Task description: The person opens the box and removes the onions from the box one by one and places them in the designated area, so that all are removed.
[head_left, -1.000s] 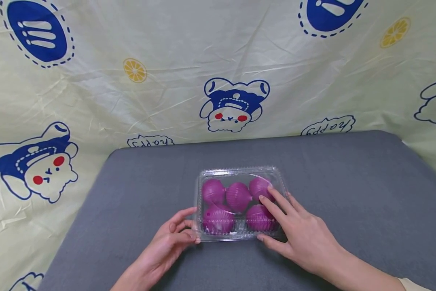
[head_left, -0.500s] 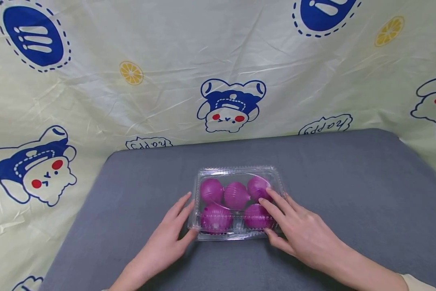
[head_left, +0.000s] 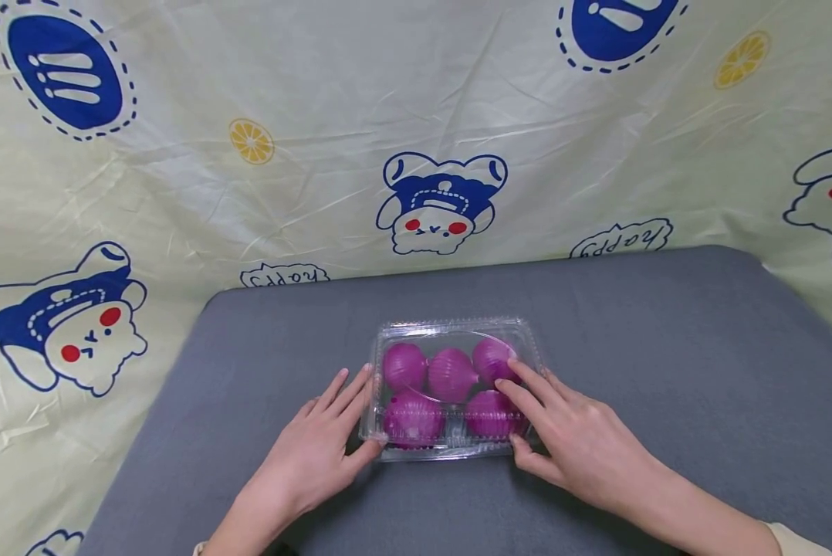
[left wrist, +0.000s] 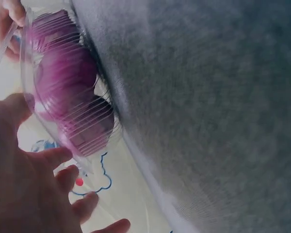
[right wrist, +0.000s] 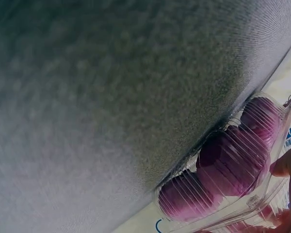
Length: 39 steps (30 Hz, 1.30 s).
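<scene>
fingers of the left hand are lying apart, touching the left side of a clear box; those of the right hand are resting apart on its lid. steadying it well is probably calling for light, even pressure, as thin plastic may be flexing. the box is lying between both hands, holding five purple onions, on the gray table, well in from its far edge.

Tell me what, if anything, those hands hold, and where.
Nothing is clearly gripped: the left hand touches the clear container at its left side, the right hand at its right.
</scene>
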Each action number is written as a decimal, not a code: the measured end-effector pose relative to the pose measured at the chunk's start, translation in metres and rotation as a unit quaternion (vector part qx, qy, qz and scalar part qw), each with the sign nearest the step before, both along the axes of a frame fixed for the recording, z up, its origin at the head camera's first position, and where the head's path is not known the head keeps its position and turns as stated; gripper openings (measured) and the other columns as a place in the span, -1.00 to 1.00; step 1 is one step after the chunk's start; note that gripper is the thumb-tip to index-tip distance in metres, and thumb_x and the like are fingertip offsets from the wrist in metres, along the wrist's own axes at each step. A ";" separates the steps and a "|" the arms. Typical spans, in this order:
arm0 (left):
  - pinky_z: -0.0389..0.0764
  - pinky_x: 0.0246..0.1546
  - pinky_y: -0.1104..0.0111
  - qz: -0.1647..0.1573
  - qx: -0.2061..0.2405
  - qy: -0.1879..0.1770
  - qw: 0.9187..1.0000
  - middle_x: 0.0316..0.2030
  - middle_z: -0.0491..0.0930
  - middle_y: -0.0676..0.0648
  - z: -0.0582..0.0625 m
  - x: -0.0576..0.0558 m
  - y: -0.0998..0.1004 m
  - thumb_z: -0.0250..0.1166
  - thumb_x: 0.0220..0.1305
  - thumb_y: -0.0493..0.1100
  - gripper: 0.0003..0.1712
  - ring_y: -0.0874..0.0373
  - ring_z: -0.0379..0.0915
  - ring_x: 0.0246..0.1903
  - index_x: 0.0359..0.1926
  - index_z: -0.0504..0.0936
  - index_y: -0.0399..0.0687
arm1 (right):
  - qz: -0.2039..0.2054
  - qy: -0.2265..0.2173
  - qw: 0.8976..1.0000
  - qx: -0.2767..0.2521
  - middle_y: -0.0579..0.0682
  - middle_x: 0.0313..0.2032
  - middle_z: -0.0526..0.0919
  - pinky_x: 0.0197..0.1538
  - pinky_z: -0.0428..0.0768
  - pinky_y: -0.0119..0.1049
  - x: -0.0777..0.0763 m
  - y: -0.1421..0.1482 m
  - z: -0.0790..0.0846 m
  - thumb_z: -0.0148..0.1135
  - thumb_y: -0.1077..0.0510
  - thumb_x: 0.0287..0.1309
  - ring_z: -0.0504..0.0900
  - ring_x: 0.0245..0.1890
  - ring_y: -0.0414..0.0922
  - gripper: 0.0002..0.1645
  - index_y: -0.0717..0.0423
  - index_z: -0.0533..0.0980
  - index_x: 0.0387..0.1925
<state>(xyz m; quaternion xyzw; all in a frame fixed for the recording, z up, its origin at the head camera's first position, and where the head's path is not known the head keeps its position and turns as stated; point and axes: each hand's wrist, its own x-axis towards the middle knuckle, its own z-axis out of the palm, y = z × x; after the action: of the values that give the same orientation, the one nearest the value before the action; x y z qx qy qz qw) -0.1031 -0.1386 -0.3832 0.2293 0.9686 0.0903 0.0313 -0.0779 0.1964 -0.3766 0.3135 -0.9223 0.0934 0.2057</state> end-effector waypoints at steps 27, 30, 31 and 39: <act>0.21 0.34 0.04 -0.006 0.056 -0.066 0.996 0.52 -0.29 0.31 0.006 0.005 -0.003 -0.06 0.28 0.54 -0.02 0.16 -0.25 0.50 0.56 -0.04 0.24 | 0.038 -0.022 0.998 -0.043 0.19 0.31 0.42 -0.67 0.12 -0.62 -0.001 0.002 0.005 0.30 0.30 -0.16 0.62 0.01 0.25 -0.24 0.16 0.45 0.23; 0.22 0.33 0.05 -0.011 0.056 -0.065 0.996 0.52 -0.28 0.29 0.006 0.004 -0.003 -0.07 0.29 0.53 -0.03 0.13 -0.24 0.50 0.56 -0.04 0.24 | 0.036 -0.030 0.998 -0.041 0.20 0.31 0.42 -0.66 0.18 -0.61 -0.001 0.001 0.005 0.31 0.32 -0.17 0.62 0.01 0.27 -0.23 0.16 0.45 0.23; 0.22 0.33 0.04 -0.012 0.055 -0.064 0.996 0.52 -0.28 0.28 0.006 0.005 -0.003 -0.07 0.29 0.53 -0.03 0.13 -0.24 0.50 0.56 -0.04 0.24 | 0.035 -0.031 0.998 -0.040 0.20 0.30 0.42 -0.66 0.19 -0.60 -0.001 0.001 0.005 0.30 0.33 -0.18 0.62 0.00 0.27 -0.23 0.16 0.45 0.23; 0.21 0.33 0.04 -0.015 0.060 -0.070 0.996 0.52 -0.28 0.27 0.006 0.004 -0.003 -0.07 0.30 0.52 -0.03 0.12 -0.24 0.50 0.56 -0.04 0.22 | 0.039 -0.024 0.998 -0.033 0.23 0.29 0.44 -0.66 0.20 -0.59 -0.001 0.001 0.007 0.25 0.34 -0.18 0.63 -0.04 0.29 -0.24 0.19 0.45 0.22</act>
<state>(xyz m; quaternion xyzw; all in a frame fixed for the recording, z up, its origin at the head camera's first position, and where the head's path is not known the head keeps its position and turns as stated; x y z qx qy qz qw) -0.0993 -0.1419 -0.3774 0.2389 0.9533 0.1636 0.0862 -0.0792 0.1970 -0.3701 0.3404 -0.9103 0.1390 0.1902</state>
